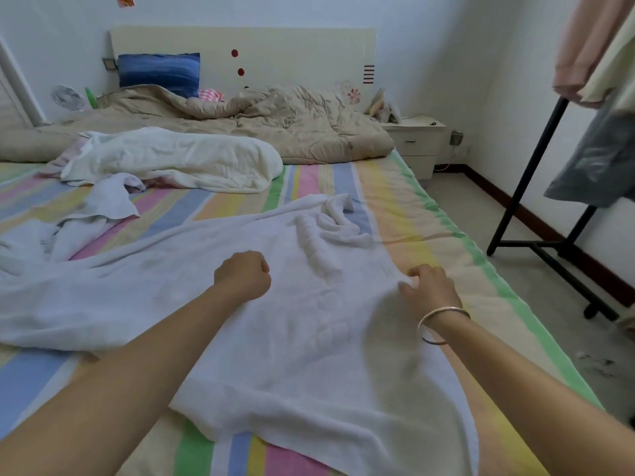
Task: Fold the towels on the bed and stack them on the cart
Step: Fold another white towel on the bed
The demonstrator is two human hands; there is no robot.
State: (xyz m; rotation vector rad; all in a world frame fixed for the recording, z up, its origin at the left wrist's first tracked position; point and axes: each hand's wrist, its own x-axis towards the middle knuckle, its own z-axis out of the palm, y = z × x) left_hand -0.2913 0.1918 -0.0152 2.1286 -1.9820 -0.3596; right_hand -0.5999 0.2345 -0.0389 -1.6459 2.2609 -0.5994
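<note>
A big white towel (309, 338) lies spread over the near half of the bed (405, 207), its right side running close along the bed's right edge and its far end rumpled into folds. The left hand (242, 274) sits on the middle of the towel, curled into a tight fist (no cloth shows gathered in it). The right hand (429, 290), with a silver bangle (443, 321) on its wrist, rests at the towel's right side, fingers bent and pinching the cloth there, which puckers towards them. Nearer the bed's left edge lies a crumpled towel (106, 201), and behind it a white bundle (178, 159). A beige quilt (257, 121) and a blue pillow (158, 72) fill the head end. A nightstand (415, 139) and a black clothes rack (536, 159) stand beyond the right edge.
</note>
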